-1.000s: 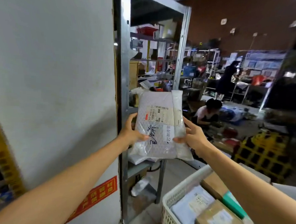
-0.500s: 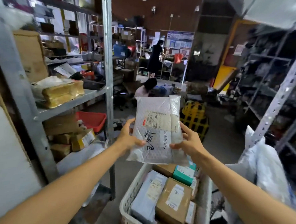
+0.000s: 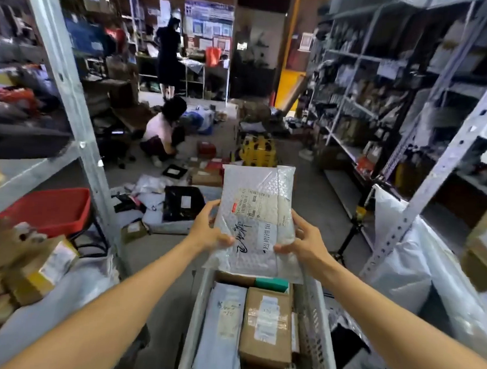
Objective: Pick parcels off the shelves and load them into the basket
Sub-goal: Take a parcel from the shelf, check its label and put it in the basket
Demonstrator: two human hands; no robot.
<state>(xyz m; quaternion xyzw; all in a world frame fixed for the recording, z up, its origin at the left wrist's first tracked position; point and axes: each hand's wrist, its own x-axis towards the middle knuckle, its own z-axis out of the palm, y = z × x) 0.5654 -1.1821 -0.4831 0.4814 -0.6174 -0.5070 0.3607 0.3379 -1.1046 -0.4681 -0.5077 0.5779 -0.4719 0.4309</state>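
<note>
Both hands grip the bubble mailer by its lower edges, left hand and right hand, holding it upright just above the far end of the white basket. I'd tip it flat and lay it over the brown box and the grey bag rather than wedging it in, since it's floppy and would likely crumple.

Loose parcels litter the grey floor at mid-frame; a white basket at lower centre holds a brown box beside a grey mailer.
</note>
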